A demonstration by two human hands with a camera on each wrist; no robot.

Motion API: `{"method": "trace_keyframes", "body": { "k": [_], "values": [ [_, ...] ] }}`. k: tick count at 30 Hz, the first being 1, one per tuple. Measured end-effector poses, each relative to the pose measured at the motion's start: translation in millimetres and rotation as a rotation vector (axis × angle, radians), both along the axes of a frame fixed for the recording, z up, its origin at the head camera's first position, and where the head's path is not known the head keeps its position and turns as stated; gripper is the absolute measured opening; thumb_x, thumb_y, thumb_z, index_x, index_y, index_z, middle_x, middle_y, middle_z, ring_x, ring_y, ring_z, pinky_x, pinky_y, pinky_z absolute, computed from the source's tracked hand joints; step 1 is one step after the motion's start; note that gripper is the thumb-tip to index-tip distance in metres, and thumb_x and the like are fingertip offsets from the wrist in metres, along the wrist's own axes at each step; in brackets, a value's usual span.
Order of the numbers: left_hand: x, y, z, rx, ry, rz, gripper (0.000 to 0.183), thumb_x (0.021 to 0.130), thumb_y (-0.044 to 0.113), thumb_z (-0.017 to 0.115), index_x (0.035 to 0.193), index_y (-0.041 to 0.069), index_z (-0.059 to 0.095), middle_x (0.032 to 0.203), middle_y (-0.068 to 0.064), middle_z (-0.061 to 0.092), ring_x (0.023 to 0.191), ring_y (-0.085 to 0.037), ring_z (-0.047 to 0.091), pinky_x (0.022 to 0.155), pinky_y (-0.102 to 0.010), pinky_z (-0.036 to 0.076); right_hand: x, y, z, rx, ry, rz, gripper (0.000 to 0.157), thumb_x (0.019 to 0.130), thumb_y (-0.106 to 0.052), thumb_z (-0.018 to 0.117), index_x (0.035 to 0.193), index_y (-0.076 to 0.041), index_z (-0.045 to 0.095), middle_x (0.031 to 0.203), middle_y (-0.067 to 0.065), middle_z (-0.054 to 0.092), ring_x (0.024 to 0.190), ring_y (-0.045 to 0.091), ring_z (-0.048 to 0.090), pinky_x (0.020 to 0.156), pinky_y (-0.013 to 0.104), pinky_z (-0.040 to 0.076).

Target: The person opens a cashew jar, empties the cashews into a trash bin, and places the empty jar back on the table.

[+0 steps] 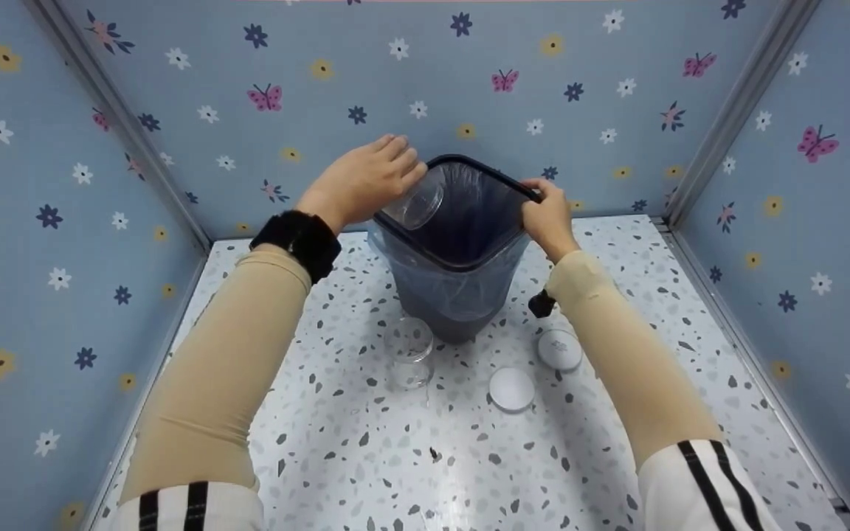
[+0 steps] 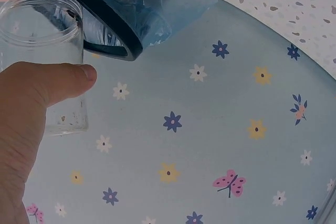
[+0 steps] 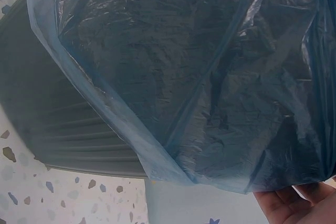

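My left hand (image 1: pixel 366 181) holds a clear jar (image 1: pixel 422 205) tilted at the left side of the bin's mouth. In the left wrist view, the thumb (image 2: pixel 71 80) lies across the jar's wall, and small dark bits show inside. At the right corner of the grey bin (image 1: pixel 456 330), my right hand (image 1: pixel 549 217) grips the black rim (image 1: pixel 462 267), and the bin leans. A thin blue bag (image 3: pixel 157 77) lines the bin and folds over its outside. In the right wrist view, the right fingers (image 3: pixel 283 200) are partly hidden under the bag.
A second clear jar (image 1: pixel 408 343) stands on the speckled surface (image 1: pixel 366 457) in front of the bin. Two white lids, a nearer one (image 1: pixel 511 389) and a farther one (image 1: pixel 560 349), lie to its right. Flowered panels (image 1: pixel 425 81) enclose the back and both sides.
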State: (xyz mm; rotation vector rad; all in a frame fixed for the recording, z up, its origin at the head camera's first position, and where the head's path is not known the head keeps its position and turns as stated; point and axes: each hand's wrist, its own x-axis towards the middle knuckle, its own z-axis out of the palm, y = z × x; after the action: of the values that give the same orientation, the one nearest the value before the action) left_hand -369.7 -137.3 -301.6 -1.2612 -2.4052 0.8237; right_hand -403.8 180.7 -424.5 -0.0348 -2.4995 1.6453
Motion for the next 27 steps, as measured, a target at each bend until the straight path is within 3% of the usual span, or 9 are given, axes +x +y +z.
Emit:
{"method": "trace_keyframes", "body": {
  "k": [9, 14, 27],
  "values": [
    [-0.4, -2, 0.3, 0.057, -0.023, 0.004, 0.062, 0.100, -0.008, 0.063, 0.159, -0.002, 0.046, 0.159, -0.028, 0.053, 0.152, -0.046, 0.046, 0.132, -0.052, 0.035, -1.8, 0, 0.6, 0.005, 0.011, -0.006, 0.053, 0.098, -0.003, 0.046, 0.147, -0.010, 0.065, 0.132, 0.019, 0.071, 0.100, 0.024, 0.063, 0.083, 0.032, 0.050],
    [-0.5, -6, -3.3, 0.143, -0.068, 0.021, 0.064, 0.096, -0.011, 0.063, 0.157, -0.003, 0.046, 0.158, -0.029, 0.053, 0.152, -0.048, 0.046, 0.132, -0.053, 0.035, -2.8, 1, -0.5, -0.008, 0.021, -0.001, 0.055, 0.096, -0.002, 0.045, 0.147, -0.009, 0.064, 0.128, 0.019, 0.072, 0.094, 0.023, 0.061, 0.078, 0.031, 0.049],
    [-2.0, -22, -22.8, 0.391, -0.054, -0.034, 0.061, 0.087, -0.015, 0.065, 0.147, -0.007, 0.054, 0.142, -0.030, 0.061, 0.139, -0.047, 0.056, 0.127, -0.051, 0.043, -2.3, 2, -2.5, -0.019, 0.011, 0.009, 0.052, 0.099, -0.003, 0.045, 0.146, -0.010, 0.065, 0.136, 0.019, 0.070, 0.103, 0.024, 0.062, 0.084, 0.033, 0.049]
  ]
}}
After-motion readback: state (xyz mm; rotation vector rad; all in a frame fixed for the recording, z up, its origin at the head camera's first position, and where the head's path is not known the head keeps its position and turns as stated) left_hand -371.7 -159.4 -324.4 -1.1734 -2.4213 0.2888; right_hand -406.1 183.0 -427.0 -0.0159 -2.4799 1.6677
